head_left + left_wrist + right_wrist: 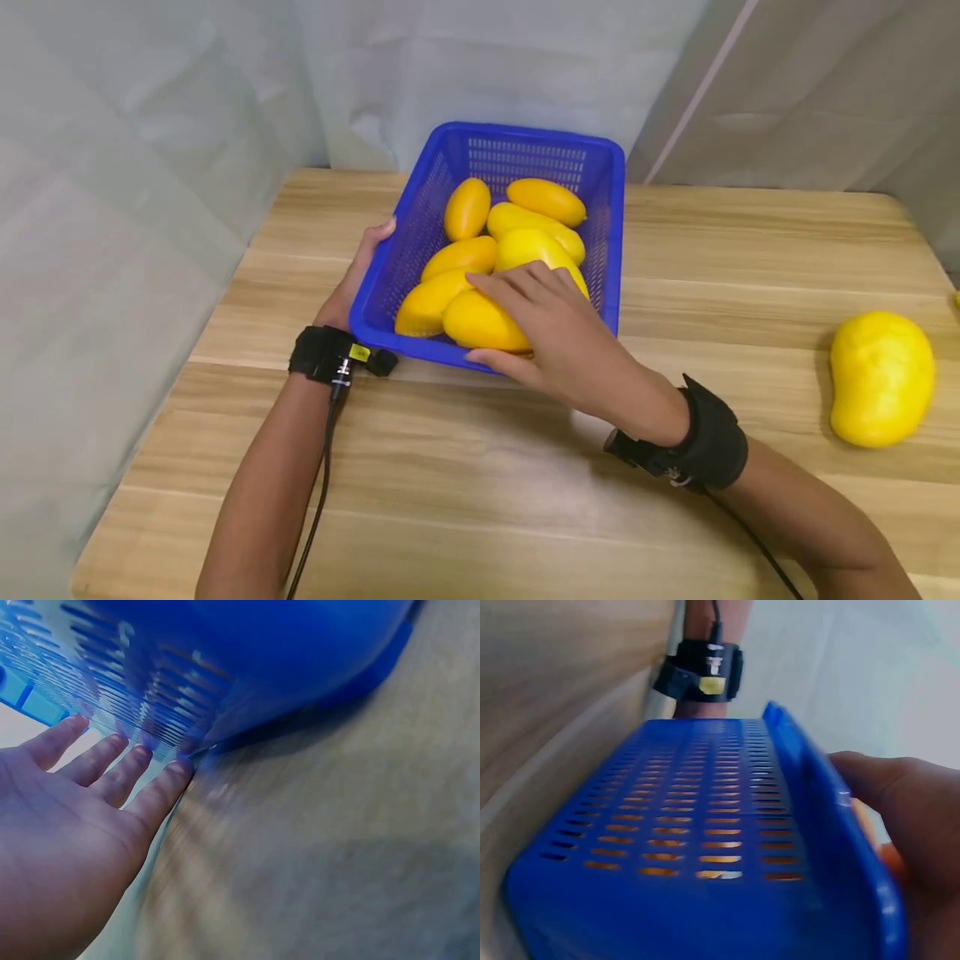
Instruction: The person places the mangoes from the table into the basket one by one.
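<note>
A blue plastic basket (pixel 617 250) with slotted walls holds several yellow mangoes. My right hand (pixel 558 333) reaches over the basket's near edge and grips a mango (pixel 483 321) there, thumb on the near side and fingers across the top. In the right wrist view, part of the right hand (pixel 922 817) shows beyond the basket rim (pixel 847 817). My left hand (pixel 356 271) is at the basket's left side, thumb by the rim. The left wrist view shows this hand (pixel 82 817) with extended fingers against the slotted wall (pixel 135 682).
One large yellow mango (pixel 882 379) lies on the wooden table (pixel 720 275) to the right, with a sliver of something yellow (pixel 957 299) at the frame edge. Pale curtain-like sheets (pixel 487 58) hang behind and left of the table. Cables trail from both wrist straps.
</note>
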Demonstrator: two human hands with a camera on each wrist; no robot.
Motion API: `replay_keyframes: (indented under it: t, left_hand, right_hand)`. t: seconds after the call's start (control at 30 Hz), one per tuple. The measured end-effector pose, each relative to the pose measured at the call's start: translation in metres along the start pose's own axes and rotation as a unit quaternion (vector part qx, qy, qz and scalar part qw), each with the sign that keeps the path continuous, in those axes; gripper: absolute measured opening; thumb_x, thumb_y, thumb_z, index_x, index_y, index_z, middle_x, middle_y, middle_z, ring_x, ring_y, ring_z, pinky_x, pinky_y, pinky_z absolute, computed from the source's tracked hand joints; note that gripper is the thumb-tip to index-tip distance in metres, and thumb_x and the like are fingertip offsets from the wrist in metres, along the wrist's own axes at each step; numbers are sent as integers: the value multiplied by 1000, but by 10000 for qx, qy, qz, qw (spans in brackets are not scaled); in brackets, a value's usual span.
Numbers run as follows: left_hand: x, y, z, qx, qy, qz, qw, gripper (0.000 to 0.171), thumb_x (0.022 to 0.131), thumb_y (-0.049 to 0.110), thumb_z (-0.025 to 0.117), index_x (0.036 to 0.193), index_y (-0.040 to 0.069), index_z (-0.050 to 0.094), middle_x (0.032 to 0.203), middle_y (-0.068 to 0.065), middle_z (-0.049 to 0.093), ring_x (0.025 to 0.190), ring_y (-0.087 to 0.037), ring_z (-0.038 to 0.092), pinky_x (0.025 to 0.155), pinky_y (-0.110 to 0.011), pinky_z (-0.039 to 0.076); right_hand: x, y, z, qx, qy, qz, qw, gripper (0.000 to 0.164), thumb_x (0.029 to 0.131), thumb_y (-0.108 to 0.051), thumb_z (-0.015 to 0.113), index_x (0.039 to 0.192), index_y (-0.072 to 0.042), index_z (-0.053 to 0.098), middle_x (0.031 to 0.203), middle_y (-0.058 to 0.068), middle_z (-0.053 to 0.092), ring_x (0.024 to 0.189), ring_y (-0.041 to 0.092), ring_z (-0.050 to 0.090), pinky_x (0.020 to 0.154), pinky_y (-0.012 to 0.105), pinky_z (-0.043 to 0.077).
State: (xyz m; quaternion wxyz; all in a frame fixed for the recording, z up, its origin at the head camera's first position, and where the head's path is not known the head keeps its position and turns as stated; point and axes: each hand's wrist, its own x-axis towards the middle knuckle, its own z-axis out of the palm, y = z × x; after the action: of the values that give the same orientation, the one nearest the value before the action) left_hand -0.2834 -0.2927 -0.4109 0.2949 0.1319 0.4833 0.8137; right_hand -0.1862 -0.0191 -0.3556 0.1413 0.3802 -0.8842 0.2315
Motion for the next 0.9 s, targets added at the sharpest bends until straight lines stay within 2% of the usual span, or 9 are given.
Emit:
replay_keyframes:
  t: [0.13, 0.27, 0.4, 0.67, 0.9]
  left_hand:
    - [0, -1, -1, -157, 61, -116, 9998, 66, 109, 52, 21, 162, 12, 17, 132, -8, 48, 109, -15, 55, 93, -27, 49]
    - [0, 0, -3, -314, 47, -166, 9994, 67, 109, 52, 22, 162, 11, 15, 131, -7, 49, 110, -15, 56, 93, -27, 49]
    - [0, -1, -8, -328, -17, -208, 9992, 68, 109, 52, 21, 162, 10, 14, 128, -6, 51, 108, -14, 56, 92, -27, 49]
    - [-3, 0, -7, -12, 112, -325, 9994, 70, 107, 56, 18, 161, 11, 16, 131, -5, 48, 109, -14, 55, 92, -27, 48]
    - [-3, 0, -7, -84, 35, -266, 9996, 66, 108, 54, 20, 159, 13, 21, 126, -6, 50, 104, -15, 56, 89, -26, 50]
  right_hand:
    - [1, -1, 11, -188, -131, -58, 9997, 62, 98, -48, 64, 145, -9, 52, 131, 6, 58, 117, 24, 47, 91, 38, 35]
    - [3, -1, 19, -397, -261, -115, 9988, 59, 103, -46, 55, 148, -9, 49, 140, 7, 54, 131, 26, 44, 103, 43, 33]
    - [3, 1, 24, -500, -508, -108, 9974, 61, 106, -47, 47, 153, -8, 43, 150, 11, 48, 145, 30, 33, 117, 48, 24]
    - [0, 1, 24, -215, -778, 96, 9967, 70, 106, -54, 42, 159, -9, 30, 160, 15, 33, 152, 31, 21, 122, 50, 17]
    - [-5, 3, 16, 96, -774, 235, 9967, 67, 106, -53, 40, 160, -14, 29, 162, 13, 30, 154, 28, 16, 123, 50, 14]
